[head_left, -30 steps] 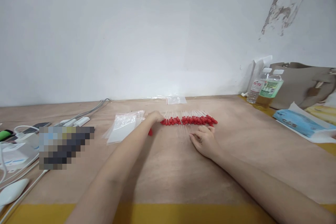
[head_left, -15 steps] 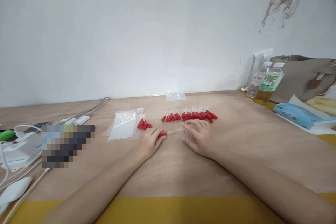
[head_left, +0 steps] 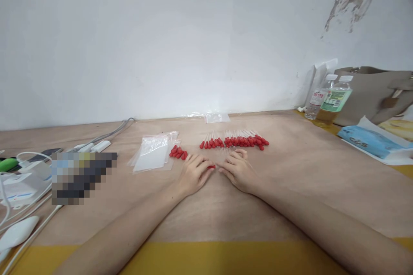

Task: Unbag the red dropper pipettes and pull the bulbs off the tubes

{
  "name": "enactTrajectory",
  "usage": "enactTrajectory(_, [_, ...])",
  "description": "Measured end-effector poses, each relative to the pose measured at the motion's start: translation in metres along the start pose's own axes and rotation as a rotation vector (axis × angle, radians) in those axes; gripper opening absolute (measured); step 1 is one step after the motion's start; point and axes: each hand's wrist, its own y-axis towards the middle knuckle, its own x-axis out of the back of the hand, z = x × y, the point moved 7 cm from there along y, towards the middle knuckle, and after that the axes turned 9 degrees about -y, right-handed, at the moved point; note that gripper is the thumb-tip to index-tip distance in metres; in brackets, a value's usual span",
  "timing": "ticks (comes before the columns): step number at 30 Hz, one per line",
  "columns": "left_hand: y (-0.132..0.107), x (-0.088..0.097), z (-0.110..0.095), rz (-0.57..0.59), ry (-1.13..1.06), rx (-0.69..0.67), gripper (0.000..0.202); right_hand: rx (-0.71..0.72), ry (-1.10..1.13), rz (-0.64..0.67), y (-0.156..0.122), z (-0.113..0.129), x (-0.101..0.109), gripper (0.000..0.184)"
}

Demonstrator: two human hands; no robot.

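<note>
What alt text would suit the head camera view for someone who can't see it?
On a wooden table, the left hand pinches a red-capped dropper whose other end the right hand touches. Behind lie a row of droppers, loose red caps and clear bags.

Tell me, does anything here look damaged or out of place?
The wall has a peeling, stained patch at upper right. Some loose red bulbs lie apart from the dropper row, beside the plastic bags. The left hand pinches another red bulb.
</note>
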Motion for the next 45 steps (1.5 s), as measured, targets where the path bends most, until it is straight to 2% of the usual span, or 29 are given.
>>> enactTrajectory(3, [0.003,-0.001,-0.003,0.051,0.036,0.008,0.017,-0.001,0.013,0.012,0.000,0.000,-0.002,0.024])
enactTrajectory(8, [0.005,-0.002,-0.010,0.123,0.093,-0.069,0.021,0.023,0.060,0.025,0.000,0.003,-0.004,0.026])
enactTrajectory(13, [0.004,-0.003,-0.015,0.193,0.139,-0.115,0.025,0.066,0.096,-0.005,-0.003,0.007,0.002,0.029])
enactTrajectory(17, [0.005,-0.003,-0.017,0.227,0.148,-0.112,0.028,0.122,0.029,-0.057,-0.005,0.012,0.010,0.025])
enactTrajectory(23, [0.000,-0.001,-0.016,0.250,0.080,-0.098,0.029,0.223,-0.096,-0.046,-0.015,0.009,0.015,0.026])
enactTrajectory(25, [-0.005,0.005,-0.004,0.243,0.059,-0.032,0.029,0.176,-0.101,-0.064,-0.018,-0.005,0.020,0.025])
enactTrajectory(27, [-0.009,0.018,0.017,0.188,0.037,0.095,0.030,0.035,-0.099,-0.123,-0.020,-0.027,0.028,0.022])
enactTrajectory(30, [-0.012,0.052,0.064,-0.040,0.013,0.361,0.029,-0.182,-0.093,-0.170,-0.021,-0.053,0.034,0.022])
enactTrajectory(31, [-0.013,0.065,0.081,-0.133,0.040,0.458,0.029,-0.221,-0.087,-0.155,-0.020,-0.056,0.033,0.023])
enactTrajectory(32, [-0.014,0.075,0.098,-0.175,0.085,0.554,0.030,-0.247,-0.080,-0.130,-0.018,-0.057,0.031,0.024])
enactTrajectory(33, [-0.015,0.081,0.114,-0.170,0.140,0.655,0.031,-0.266,-0.069,-0.099,-0.016,-0.056,0.028,0.024])
enactTrajectory(34, [-0.016,0.083,0.130,-0.114,0.183,0.749,0.033,-0.283,-0.056,-0.066,-0.014,-0.054,0.025,0.025])
enactTrajectory(38, [-0.015,0.079,0.166,0.033,0.191,0.856,0.033,-0.323,-0.032,0.041,-0.002,-0.044,0.015,0.028])
enactTrajectory(41, [-0.019,0.069,0.179,0.115,0.176,0.909,0.031,-0.286,-0.081,0.073,0.012,-0.033,0.010,0.027])
enactTrajectory(45, [-0.020,0.063,0.179,0.158,0.163,0.903,0.030,-0.208,-0.203,0.096,0.030,-0.020,-0.005,0.024])
